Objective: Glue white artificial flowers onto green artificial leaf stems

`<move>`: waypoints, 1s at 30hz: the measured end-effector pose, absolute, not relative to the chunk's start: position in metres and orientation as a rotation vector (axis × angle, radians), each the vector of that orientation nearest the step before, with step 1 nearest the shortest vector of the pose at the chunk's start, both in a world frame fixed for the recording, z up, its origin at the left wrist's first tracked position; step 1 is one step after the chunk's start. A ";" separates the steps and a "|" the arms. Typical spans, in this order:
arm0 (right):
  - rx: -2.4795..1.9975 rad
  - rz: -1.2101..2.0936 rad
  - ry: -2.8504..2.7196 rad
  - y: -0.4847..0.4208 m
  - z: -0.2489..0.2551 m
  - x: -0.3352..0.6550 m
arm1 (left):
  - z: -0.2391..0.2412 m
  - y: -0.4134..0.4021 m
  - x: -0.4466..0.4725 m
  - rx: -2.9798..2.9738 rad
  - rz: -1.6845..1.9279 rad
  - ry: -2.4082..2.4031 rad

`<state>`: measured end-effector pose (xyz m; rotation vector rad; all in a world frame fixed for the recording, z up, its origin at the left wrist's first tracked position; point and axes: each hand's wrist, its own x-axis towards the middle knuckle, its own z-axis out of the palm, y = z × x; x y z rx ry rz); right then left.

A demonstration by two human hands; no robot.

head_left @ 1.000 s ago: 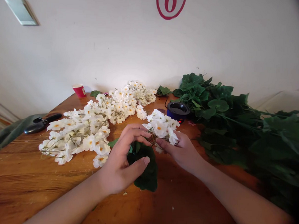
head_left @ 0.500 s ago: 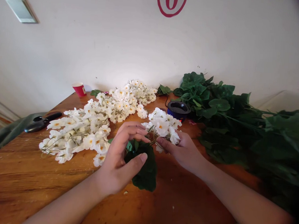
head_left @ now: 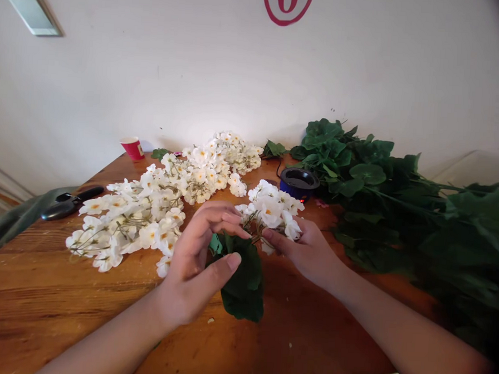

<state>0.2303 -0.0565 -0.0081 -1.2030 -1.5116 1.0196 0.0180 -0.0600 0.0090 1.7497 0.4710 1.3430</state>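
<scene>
Both my hands meet over the middle of a wooden table [head_left: 59, 305]. My left hand [head_left: 195, 262] curls its fingers and thumb around a cluster of dark green leaves [head_left: 242, 284], pinching them from above. My right hand [head_left: 308, 251] holds a small bunch of white artificial flowers [head_left: 273, 208] by its stems, fingertips close to the left hand's. The leaves and the flower bunch touch where the fingers meet.
A long heap of white flowers [head_left: 161, 199] lies to the left. A big pile of green foliage [head_left: 399, 206] fills the right side. A dark blue round pot [head_left: 299, 182], a red paper cup [head_left: 132, 148] and black pliers [head_left: 66, 205] stand farther back and left.
My left hand has lifted slightly and its thumb has slid closer under the leaves. The flower bunch and my right hand have barely shifted.
</scene>
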 end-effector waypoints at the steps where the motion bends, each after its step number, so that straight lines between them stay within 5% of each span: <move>1: -1.195 1.024 -1.509 -0.057 -0.008 0.230 | 0.008 -0.061 0.018 1.781 1.325 0.463; 30: -1.171 1.033 -1.505 -0.058 -0.006 0.230 | 0.010 -0.064 0.019 1.880 1.395 0.500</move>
